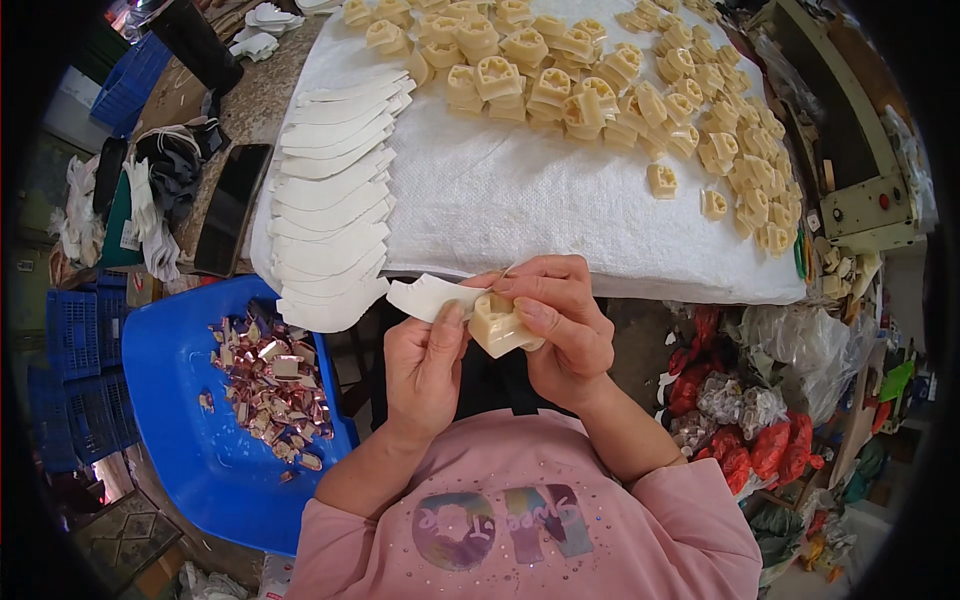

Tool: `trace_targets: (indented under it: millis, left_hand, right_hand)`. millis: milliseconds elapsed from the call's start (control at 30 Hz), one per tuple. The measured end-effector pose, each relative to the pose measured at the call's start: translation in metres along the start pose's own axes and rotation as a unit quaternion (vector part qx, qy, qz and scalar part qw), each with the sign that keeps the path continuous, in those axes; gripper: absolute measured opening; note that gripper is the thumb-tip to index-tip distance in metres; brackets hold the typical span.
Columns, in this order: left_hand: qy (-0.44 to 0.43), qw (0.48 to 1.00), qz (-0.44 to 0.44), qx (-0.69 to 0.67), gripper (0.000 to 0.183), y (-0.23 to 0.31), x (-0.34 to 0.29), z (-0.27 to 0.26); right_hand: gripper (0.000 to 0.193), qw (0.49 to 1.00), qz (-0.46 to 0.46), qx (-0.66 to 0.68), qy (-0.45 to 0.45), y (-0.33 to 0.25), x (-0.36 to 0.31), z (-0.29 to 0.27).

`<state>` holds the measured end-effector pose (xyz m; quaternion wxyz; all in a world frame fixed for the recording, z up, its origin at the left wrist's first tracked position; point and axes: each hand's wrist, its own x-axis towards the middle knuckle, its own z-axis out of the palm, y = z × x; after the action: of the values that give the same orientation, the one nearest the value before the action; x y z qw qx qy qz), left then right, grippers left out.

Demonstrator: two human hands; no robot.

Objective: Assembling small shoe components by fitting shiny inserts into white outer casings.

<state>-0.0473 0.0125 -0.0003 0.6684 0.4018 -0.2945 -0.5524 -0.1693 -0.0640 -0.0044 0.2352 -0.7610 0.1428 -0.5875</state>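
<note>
The block (497, 330) lies between the two hands, just off the sheet's near edge, closer to the right hand (568, 335), whose thumb and fingers are clamped on it. From my end, the relation that counts is strip to block: the left hand (422, 365) pinches a white strip (422, 295) between thumb and fingers, its long axis roughly sideways, its right end at the block's upper left. Fingers hide whether the two touch.

The block looks cream, glossy and chunky, with a hollow facing up and a blunt corner toward the wearer. The strip is thin and slightly curved.

Beyond, I see more strips (330, 225) overlapping along the left edge of the sheet (500, 190), down to its near-left corner; loose blocks (550, 90) crowd its far and right edges.
</note>
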Motion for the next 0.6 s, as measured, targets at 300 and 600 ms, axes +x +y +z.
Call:
trace_targets:
  millis: [300,600]
  left_hand:
    - [-0.016,0.996,0.062,0.067,0.038,0.002,-0.002,0.007]
    - [-0.011,0.964,0.085,0.252,0.037,0.003,0.005,-0.003]
  right_hand:
    - [0.044,0.999,-0.012,-0.044,0.019,0.010,-0.005,0.006]
    - [0.039,0.992,-0.011,-0.123,-0.016,0.010,-0.001,-0.003]
